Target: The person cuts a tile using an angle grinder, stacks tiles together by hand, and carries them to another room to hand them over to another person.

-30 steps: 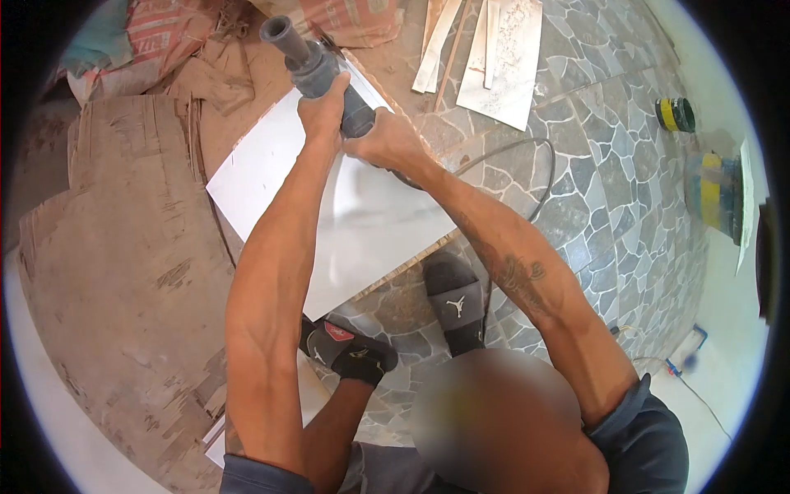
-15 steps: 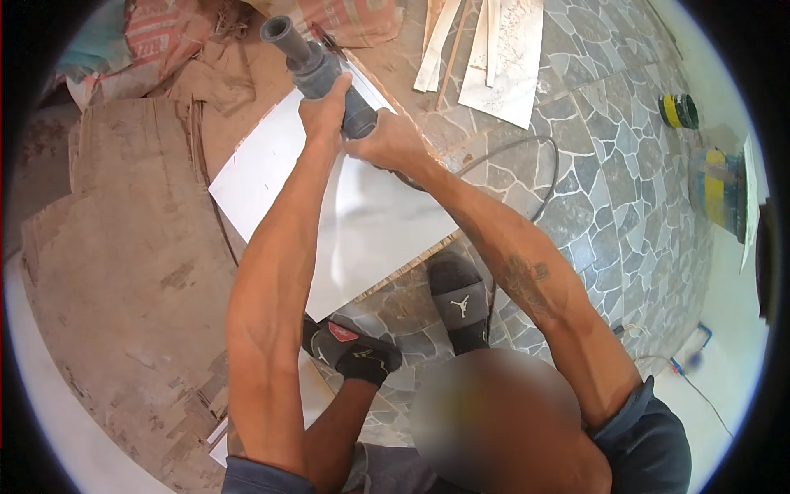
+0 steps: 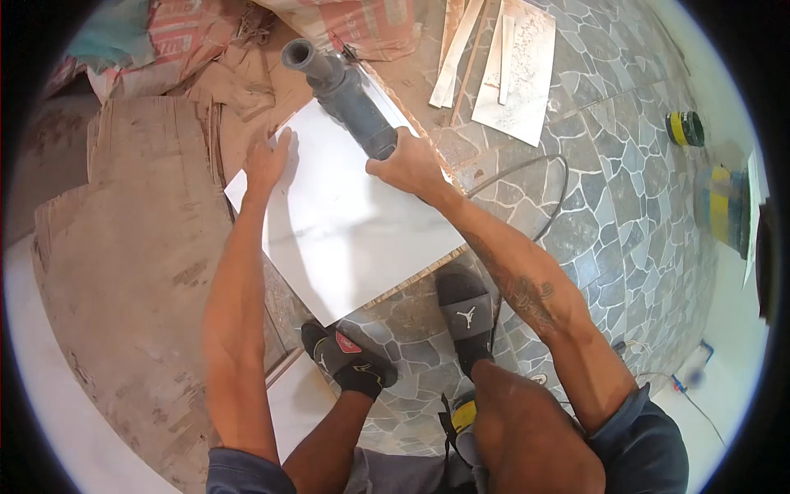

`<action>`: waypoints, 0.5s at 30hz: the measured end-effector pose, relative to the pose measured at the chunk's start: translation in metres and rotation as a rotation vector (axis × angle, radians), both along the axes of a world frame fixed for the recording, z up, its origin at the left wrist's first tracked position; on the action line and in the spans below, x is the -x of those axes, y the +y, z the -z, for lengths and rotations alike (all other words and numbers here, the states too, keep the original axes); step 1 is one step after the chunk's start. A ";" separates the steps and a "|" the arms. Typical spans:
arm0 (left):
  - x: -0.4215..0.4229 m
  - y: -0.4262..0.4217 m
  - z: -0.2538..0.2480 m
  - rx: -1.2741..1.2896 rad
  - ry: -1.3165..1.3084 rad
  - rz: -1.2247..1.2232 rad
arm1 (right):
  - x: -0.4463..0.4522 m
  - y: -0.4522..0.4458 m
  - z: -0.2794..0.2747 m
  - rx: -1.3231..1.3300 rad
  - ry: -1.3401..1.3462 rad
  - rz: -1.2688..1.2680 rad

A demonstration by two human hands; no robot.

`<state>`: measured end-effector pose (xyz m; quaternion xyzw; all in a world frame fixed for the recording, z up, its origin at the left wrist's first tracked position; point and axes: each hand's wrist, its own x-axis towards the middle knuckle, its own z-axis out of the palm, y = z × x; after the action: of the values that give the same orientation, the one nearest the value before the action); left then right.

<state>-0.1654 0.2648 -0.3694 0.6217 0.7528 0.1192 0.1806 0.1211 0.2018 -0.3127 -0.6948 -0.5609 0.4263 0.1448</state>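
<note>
A dark grey power tool (image 3: 355, 111) with a round open port lies over the far right part of a white board (image 3: 362, 239). My right hand (image 3: 411, 169) is wrapped round the tool's near end. At the board's left edge is my left hand (image 3: 267, 165), off the tool, with its thumb and fingers apart over the edge. The board has a rough, wood-coloured edge and rests low above the floor, in front of my feet. Whatever part of the tool meets the board is hidden beneath its body.
Worn brown plywood (image 3: 140, 272) spans the left. Red-and-white sacks (image 3: 189, 37) lie at the back. White offcuts (image 3: 514, 78) are on the stone-patterned floor (image 3: 601, 181). A black cable (image 3: 564, 185) loops right of the board. Buckets (image 3: 685, 128) stand by the right wall.
My left hand has let go of the tool and moved left to the board's edge. My right hand still holds the tool. The view has shifted slightly, and my head no longer covers my right knee.
</note>
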 end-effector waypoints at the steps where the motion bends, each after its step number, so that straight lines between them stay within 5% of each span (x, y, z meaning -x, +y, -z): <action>1: 0.008 -0.002 0.004 0.065 0.038 0.054 | 0.000 -0.002 0.000 -0.007 0.004 -0.013; 15: 0.020 -0.011 -0.015 0.266 0.240 0.130 | -0.004 0.003 0.001 0.031 0.024 -0.088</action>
<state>-0.1858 0.2537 -0.3543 0.6495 0.7362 -0.0684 0.1775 0.1252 0.2046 -0.3135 -0.6666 -0.5823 0.4491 0.1220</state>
